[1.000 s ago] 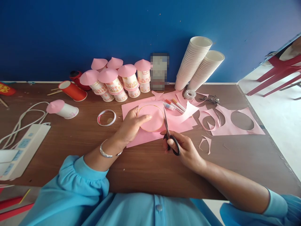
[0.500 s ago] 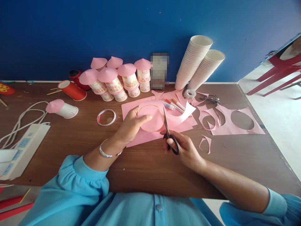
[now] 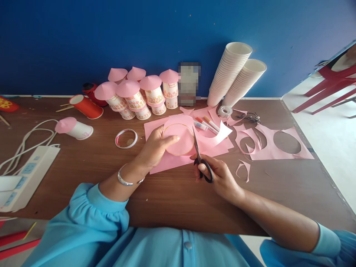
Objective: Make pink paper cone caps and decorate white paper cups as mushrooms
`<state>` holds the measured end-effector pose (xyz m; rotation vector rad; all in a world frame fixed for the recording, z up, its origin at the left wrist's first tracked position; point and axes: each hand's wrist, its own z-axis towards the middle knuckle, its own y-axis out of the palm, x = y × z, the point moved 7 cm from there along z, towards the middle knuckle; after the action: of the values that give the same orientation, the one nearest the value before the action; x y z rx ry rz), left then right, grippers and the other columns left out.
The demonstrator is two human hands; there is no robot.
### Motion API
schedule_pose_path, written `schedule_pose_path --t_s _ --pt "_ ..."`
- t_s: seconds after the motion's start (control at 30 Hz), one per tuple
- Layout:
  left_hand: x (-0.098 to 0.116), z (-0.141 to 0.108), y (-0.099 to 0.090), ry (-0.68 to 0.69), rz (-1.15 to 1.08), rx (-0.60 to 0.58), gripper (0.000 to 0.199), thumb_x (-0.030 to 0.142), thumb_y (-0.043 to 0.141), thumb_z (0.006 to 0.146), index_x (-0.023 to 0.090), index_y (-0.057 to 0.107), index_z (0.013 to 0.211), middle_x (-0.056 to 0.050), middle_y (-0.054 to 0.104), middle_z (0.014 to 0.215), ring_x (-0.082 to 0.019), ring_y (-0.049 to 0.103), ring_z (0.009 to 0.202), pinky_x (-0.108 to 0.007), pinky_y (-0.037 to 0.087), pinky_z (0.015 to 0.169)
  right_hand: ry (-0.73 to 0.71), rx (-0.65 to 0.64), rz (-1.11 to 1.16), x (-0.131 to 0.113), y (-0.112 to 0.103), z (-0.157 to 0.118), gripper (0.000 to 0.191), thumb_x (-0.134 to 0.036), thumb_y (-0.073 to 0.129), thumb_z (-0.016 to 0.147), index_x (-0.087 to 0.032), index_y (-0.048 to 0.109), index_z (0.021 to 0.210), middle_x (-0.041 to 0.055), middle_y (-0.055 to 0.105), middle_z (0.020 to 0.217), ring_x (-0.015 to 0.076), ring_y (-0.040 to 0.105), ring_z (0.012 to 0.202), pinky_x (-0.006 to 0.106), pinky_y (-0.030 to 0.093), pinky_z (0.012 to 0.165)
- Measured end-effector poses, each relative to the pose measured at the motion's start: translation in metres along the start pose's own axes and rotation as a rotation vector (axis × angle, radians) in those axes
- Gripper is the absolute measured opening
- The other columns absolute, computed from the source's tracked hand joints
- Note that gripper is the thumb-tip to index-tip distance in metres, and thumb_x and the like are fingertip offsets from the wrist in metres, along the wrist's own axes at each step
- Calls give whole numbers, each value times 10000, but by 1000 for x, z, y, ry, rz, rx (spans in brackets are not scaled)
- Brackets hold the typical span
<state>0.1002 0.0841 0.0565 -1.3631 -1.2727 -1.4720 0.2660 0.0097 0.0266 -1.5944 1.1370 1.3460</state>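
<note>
My left hand (image 3: 156, 148) is closed on a piece of pink paper (image 3: 180, 139), thumb on top and the other fingers mostly hidden beneath. A circle is drawn on this paper in a yellowish line. My right hand (image 3: 219, 174) grips black-handled scissors (image 3: 203, 168) with fingers in the loops. Their blades point away from me, along the circle's right edge. A partly cut strip (image 3: 219, 136) curls up to the right of the blades. Under the held piece lie more pink sheets (image 3: 158, 167), with several markers (image 3: 207, 126) on top.
Pink-roofed paper-cup houses (image 3: 129, 91) stand by the blue wall, left of a blurred upright rectangle (image 3: 189, 83). Two tall cup stacks (image 3: 230, 72) lean behind a clear tape roll (image 3: 225, 111). Pink offcuts (image 3: 267, 144) lie right; a tape ring (image 3: 126, 139) and power strip (image 3: 33, 178) lie left.
Almost nothing differs. My right hand and the scissors have shifted very slightly to the right; my left hand keeps its hold on the paper.
</note>
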Motion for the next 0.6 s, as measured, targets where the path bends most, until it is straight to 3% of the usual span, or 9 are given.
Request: schedule_pose_path --t_s 0.6 --pt "0 2 -1 -10 -1 -7 394 269 757 801 181 746 1185 -64 792 1069 -308 715 1061 -436 559 981 6 -7 -13 1 0 0 499 -668 592 936 -182 679 1010 -27 554 643 133 587 549 273 525 561"
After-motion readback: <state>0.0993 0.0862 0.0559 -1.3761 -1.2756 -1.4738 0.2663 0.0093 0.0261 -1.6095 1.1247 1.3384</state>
